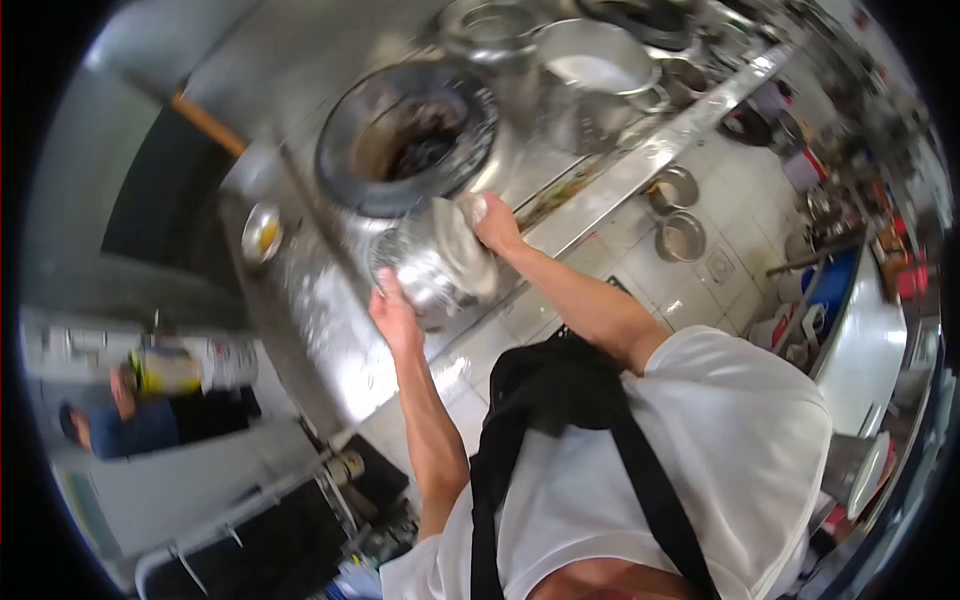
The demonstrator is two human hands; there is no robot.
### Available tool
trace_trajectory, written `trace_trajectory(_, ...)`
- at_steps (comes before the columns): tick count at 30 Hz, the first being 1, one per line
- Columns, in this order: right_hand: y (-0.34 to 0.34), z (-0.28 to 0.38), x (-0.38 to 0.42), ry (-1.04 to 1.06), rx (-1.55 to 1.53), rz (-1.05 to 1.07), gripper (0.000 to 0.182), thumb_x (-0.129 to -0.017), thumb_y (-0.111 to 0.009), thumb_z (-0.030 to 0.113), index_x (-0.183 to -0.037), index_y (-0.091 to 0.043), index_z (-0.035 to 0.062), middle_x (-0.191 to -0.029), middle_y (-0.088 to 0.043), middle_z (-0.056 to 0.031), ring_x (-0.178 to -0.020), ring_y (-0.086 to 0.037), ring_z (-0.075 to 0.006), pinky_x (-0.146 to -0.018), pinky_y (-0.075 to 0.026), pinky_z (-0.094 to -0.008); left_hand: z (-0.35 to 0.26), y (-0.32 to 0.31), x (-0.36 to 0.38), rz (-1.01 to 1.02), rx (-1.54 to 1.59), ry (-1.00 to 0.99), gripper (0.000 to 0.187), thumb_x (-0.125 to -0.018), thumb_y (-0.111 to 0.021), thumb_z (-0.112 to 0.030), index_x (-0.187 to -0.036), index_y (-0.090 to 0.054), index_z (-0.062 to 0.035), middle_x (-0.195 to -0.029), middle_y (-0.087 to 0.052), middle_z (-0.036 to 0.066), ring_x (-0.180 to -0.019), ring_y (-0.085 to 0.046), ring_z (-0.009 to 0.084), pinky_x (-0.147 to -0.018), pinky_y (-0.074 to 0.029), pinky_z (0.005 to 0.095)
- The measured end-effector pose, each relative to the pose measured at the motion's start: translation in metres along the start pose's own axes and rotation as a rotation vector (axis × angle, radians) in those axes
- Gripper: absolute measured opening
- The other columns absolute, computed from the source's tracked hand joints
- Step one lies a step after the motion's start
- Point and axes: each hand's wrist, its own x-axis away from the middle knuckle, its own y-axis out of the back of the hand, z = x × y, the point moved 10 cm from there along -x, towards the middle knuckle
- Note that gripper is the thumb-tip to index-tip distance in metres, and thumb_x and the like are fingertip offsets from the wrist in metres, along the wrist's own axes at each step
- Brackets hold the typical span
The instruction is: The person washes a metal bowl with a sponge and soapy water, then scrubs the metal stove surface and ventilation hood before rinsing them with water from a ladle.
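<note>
Both hands, left hand [392,318] and right hand [493,222], clasp the steel pot [435,262]; keep it level beside the far wok burner [408,135].

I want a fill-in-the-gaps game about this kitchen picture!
1. Both hands hold a shiny ____ pot.
2. The person wears a black ____ over a white shirt.
3. Two empty pots stand on the tiled ____.
4. The left hand and right hand touch the pot's ____.

Missing words: metal; apron; floor; rim
</note>
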Motion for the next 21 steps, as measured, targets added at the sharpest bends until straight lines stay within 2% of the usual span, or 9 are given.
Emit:
trace_trajectory(3,0.104,0.042,-0.016,0.240,-0.291,-0.115,0.043,-0.097,-0.059,0.044,-0.098,-0.059,0.0019,-0.089,-0.055,-0.0120,-0.087,-0.051,-0.0214,-0.082,-0.043,-0.0369,-0.011,-0.157,0.041,0.387,-0.274,-0.281,0.029,-0.093,-0.069,-0.015,-0.115,-0.062,0.0030,-0.104,-0.069,0.006,-0.093,-0.060,0.0135,-0.085,-0.049,0.0297)
trace_trajectory(5,0.195,0.027,0.003,0.379,-0.089,-0.295,0.038,-0.097,-0.061,0.040,-0.100,-0.059,0.0024,-0.089,-0.049,-0.0106,-0.090,-0.047,-0.0227,-0.082,-0.039,-0.0401,-0.015,-0.243,0.074,0.508,-0.390,-0.402,0.032,-0.088,-0.071,-0.011,-0.116,-0.062,0.0009,-0.105,-0.071,0.012,-0.092,-0.066,0.0200,-0.086,-0.051,0.0358)
trace_trajectory(6,0.238,0.014,0.019,0.278,0.059,-0.308,0.046,-0.092,-0.065,0.046,-0.097,-0.061,0.0008,-0.090,-0.056,-0.0197,-0.086,-0.052,-0.0352,-0.078,-0.042,-0.0439,-0.012,-0.284,0.100,0.581,-0.584,-0.556,0.030,-0.088,-0.071,-0.017,-0.111,-0.064,0.0001,-0.101,-0.071,0.019,-0.089,-0.069,0.0301,-0.082,-0.053,0.0408)
trace_trajectory(9,0.341,-0.069,0.051,-0.132,-0.196,-0.285,0.053,-0.088,-0.067,0.052,-0.092,-0.062,-0.0012,-0.096,-0.061,-0.0165,-0.085,-0.056,-0.0228,-0.072,-0.043,-0.0423,0.046,-0.391,0.182,1.064,-0.903,-0.894,0.015,-0.090,-0.063,-0.018,-0.081,-0.055,-0.0089,-0.073,-0.065,0.016,-0.064,-0.064,0.0397,-0.053,-0.049,0.0507)
trace_trajectory(12,0.449,-0.094,0.096,-0.280,-0.238,-0.493,0.062,-0.083,-0.072,0.054,-0.098,-0.065,-0.0053,-0.101,-0.066,-0.0179,-0.091,-0.061,-0.0233,-0.080,-0.049,-0.0393,0.087,-0.469,0.280,1.547,-0.832,-1.144,0.006,-0.081,-0.059,-0.008,-0.087,-0.059,-0.0101,-0.072,-0.066,0.013,-0.069,-0.067,0.0326,-0.062,-0.053,0.0451)
trace_trajectory(14,0.514,-0.170,0.124,-0.402,0.295,-0.562,0.057,-0.081,-0.074,0.043,-0.106,-0.066,-0.0075,-0.098,-0.068,-0.0165,-0.092,-0.063,-0.0238,-0.084,-0.051,-0.0375,0.122,-0.506,0.327,1.775,-0.784,-1.210,0.012,-0.079,-0.059,-0.008,-0.090,-0.062,-0.0103,-0.074,-0.068,0.010,-0.077,-0.069,0.0279,-0.076,-0.052,0.0445)
trace_trajectory(17,0.557,-0.281,0.127,-0.560,-0.227,-0.574,0.037,-0.085,-0.061,0.020,-0.114,-0.061,-0.0036,-0.104,-0.067,-0.0160,-0.095,-0.065,-0.0236,-0.082,-0.053,-0.0384,0.142,-0.560,0.360,1.873,-0.806,-1.440,0.020,-0.083,-0.057,-0.011,-0.101,-0.064,-0.0117,-0.091,-0.068,0.005,-0.097,-0.066,0.0248,-0.111,-0.036,0.0476)
trace_trajectory(18,0.583,-0.313,0.114,-0.522,-0.238,-0.682,0.032,-0.085,-0.058,0.018,-0.110,-0.064,-0.0021,-0.097,-0.069,-0.0139,-0.088,-0.066,-0.0247,-0.079,-0.055,-0.0394,0.097,-0.574,0.360,1.606,-0.529,-1.596,0.032,-0.083,-0.058,-0.012,-0.115,-0.064,-0.0102,-0.116,-0.065,0.006,-0.118,-0.059,0.0239,-0.118,-0.028,0.0484)
trace_trajectory(21,0.670,-0.360,-0.001,-0.412,-0.498,-0.693,0.026,-0.087,-0.058,0.022,-0.103,-0.066,0.0022,-0.088,-0.065,-0.0109,-0.078,-0.064,-0.0253,-0.063,-0.052,-0.0432,0.032,-0.600,0.327,1.292,-0.478,-1.395,0.044,-0.087,-0.056,-0.006,-0.131,-0.057,-0.0086,-0.139,-0.055,0.011,-0.130,-0.050,0.0263,-0.114,-0.034,0.0471)
